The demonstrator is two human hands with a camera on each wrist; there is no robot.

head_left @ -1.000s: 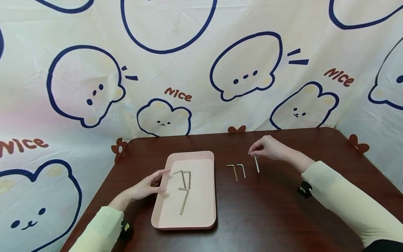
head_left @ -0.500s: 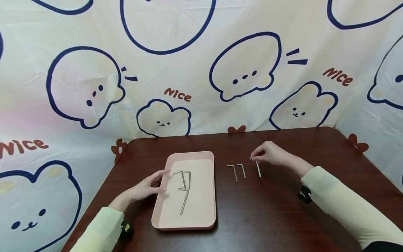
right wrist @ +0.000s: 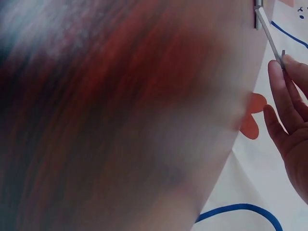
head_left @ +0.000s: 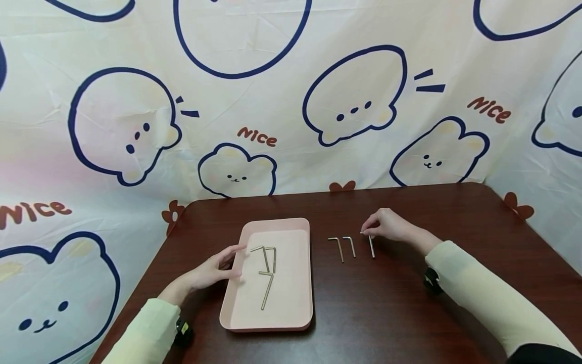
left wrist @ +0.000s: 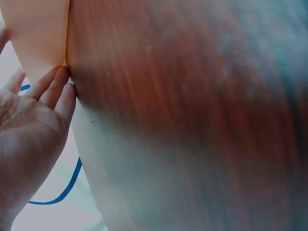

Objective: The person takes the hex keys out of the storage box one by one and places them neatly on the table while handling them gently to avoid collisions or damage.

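My left hand [head_left: 207,269] is at the left side of a pink tray [head_left: 297,323]. Its straight fingers touch the tray wall, and index finger and thumb reach the rim; in the left wrist view the fingertips [left wrist: 62,72] meet the outer edge. Inside the tray lie three brass-coloured hex keys, one [head_left: 267,291] nearer the front. Right of the tray, my right hand [head_left: 390,225] pinches a silvery hex key [head_left: 372,247] near its bend, long arm toward me. Two more, a brass-coloured hex key [head_left: 339,250] and a smaller hex key [head_left: 351,246], lie side by side on the table.
The dark brown wooden table [head_left: 386,313] extends around the tray and keys. A cartoon-printed cloth [head_left: 291,101] hangs behind its far edge and along both sides.
My right hand has come slightly nearer with the pinched hex key, lowering it level with the other two. The left hand, tray and other keys have stayed put.
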